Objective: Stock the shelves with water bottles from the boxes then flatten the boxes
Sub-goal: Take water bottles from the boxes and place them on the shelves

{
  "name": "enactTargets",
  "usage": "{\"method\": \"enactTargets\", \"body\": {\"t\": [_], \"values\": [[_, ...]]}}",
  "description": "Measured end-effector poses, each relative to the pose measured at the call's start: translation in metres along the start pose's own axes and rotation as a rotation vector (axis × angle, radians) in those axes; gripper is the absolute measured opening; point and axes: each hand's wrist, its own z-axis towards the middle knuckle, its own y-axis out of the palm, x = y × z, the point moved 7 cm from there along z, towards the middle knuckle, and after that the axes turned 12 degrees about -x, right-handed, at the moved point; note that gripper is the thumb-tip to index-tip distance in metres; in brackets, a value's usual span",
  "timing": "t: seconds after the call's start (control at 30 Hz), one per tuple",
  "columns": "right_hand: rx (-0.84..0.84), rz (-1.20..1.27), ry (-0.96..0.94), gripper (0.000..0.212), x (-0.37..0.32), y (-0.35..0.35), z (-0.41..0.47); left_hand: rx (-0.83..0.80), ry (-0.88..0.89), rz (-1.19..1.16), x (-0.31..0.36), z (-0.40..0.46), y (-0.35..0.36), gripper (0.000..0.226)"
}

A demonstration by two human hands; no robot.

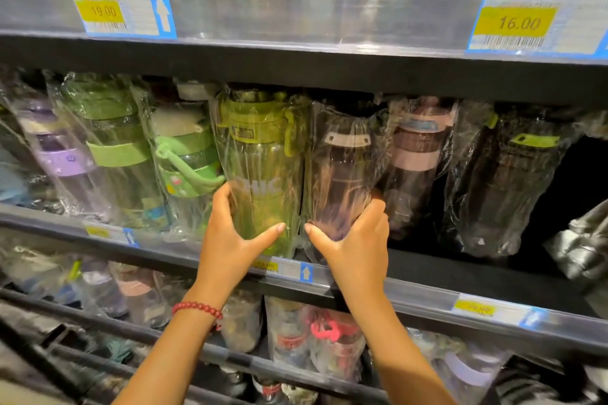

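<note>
Your left hand [230,233] raised, fingers curled, thumb angled inward. Your right hand [355,240] mirrors it, thumb tips nearly meeting (not touching). Both forearms extend upward, left wrist slightly bent.

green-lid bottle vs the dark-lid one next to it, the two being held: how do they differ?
Green-lid bottle has a yellow-green cap and tinted body with white lettering; dark-lid bottle has a dark cap with a pale band and a purplish-brown body. The left hand grips the green one, the right hand the dark one. Both are upright, plastic-wrapped, side by side on the same shelf.
</note>
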Motion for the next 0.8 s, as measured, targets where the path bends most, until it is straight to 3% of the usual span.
{"method": "enactTargets", "body": {"t": [0.2,0.4,0.5,0.7,0.8], "values": [[-0.11,0.232,-0.14,0.093,0.003,-0.019,-0.016,0.067,0.015,0.062,0.012,-0.019,-0.016,0.085],[-0.093,0.104,-0.326,0.056,0.0,-0.033,-0.092,0.005,-0.013,0.186,0.003,-0.087,-0.028,0.078],[-0.271,-0.021,-0.392,0.05,0.004,-0.003,-0.137,-0.105,-0.103,0.314,-0.025,-0.136,-0.024,0.077],[-0.7,-0.24,-0.355,0.045,0.02,0.077,-0.228,-0.356,-0.425,0.333,-0.096,-0.25,-0.046,0.076],[-0.908,-0.338,-0.309,0.052,0.011,0.111,-0.275,-0.312,-0.543,0.4,-0.118,-0.311,-0.098,0.071]]}}
